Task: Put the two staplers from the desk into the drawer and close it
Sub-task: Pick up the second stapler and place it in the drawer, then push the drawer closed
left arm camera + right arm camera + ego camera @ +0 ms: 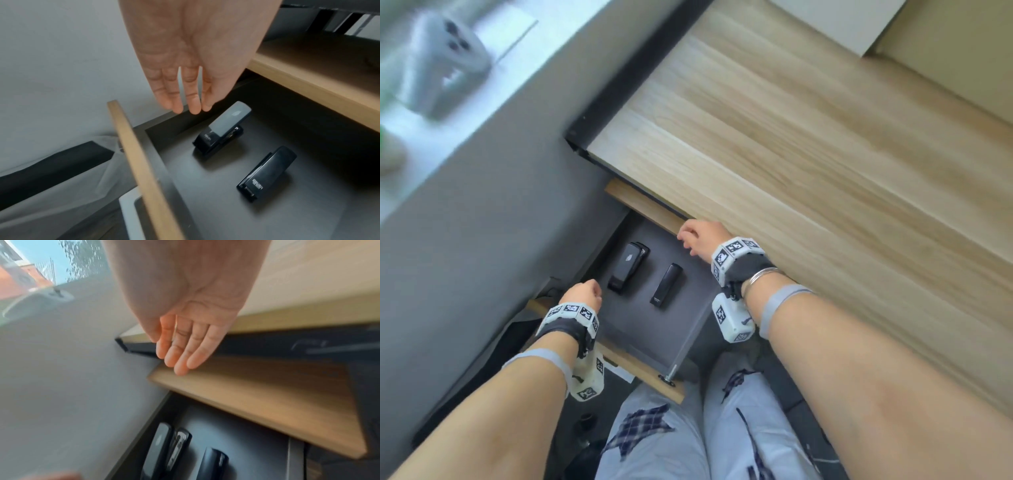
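The drawer stands pulled out below the desk, its floor dark grey and its front wooden. Two black staplers lie side by side in it: a wider stapler on the left and a slimmer stapler to its right. My left hand hovers over the drawer's left front corner with relaxed fingers, holding nothing, near the wider stapler. My right hand is at the desk's front edge above the drawer's back, its fingers straight and empty.
The light wooden desk top fills the right side. A wooden panel hangs beneath the desk edge, above the drawer. A grey wall borders the drawer on the left. My legs are just in front of the drawer front.
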Tool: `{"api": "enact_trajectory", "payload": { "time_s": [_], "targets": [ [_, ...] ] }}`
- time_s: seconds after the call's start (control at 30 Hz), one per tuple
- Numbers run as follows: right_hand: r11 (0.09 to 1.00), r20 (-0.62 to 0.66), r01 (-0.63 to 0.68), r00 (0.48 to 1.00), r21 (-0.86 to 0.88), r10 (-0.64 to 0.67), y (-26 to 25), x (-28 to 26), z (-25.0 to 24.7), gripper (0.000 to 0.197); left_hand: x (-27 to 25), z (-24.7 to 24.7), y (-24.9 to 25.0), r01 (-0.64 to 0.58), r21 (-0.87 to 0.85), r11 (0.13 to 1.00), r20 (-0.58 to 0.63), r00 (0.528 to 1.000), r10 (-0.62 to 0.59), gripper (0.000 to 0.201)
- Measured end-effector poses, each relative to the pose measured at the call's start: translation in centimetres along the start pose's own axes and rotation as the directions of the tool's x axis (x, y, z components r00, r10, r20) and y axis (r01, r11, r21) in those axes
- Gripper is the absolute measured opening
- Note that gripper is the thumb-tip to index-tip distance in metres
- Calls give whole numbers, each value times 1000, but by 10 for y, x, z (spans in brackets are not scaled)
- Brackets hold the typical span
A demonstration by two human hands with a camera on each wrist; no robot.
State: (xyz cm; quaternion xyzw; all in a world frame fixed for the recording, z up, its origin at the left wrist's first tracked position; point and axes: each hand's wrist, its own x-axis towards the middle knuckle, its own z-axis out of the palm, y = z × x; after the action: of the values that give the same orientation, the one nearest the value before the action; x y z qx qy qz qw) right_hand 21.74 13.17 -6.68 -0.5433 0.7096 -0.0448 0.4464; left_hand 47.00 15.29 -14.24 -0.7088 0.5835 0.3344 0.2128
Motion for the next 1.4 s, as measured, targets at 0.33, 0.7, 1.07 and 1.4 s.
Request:
{"api": "enact_trajectory", "payload": {
  "time_s": [0.33,0.7,1.07,1.4],
  "targets": [
    [981,-584,-153,810,-118,56,77,0,-69,31,-25,40,-34,302,100,948,187,930,-316,42],
    [911,-644,-302,763,-282,53,118,6,-54,54,-16,69,-27,392,9,920,253,889,-381,21],
    [912,-704,-306,710,-274,27,119,8,-51,56,6,56,23,380,-134,915,163,920,-358,29],
    [912,-715,-300,699,-279,12,119,9,-50,57,39,35,81,292,-123,949,150,950,-273,50]
  ]
}}
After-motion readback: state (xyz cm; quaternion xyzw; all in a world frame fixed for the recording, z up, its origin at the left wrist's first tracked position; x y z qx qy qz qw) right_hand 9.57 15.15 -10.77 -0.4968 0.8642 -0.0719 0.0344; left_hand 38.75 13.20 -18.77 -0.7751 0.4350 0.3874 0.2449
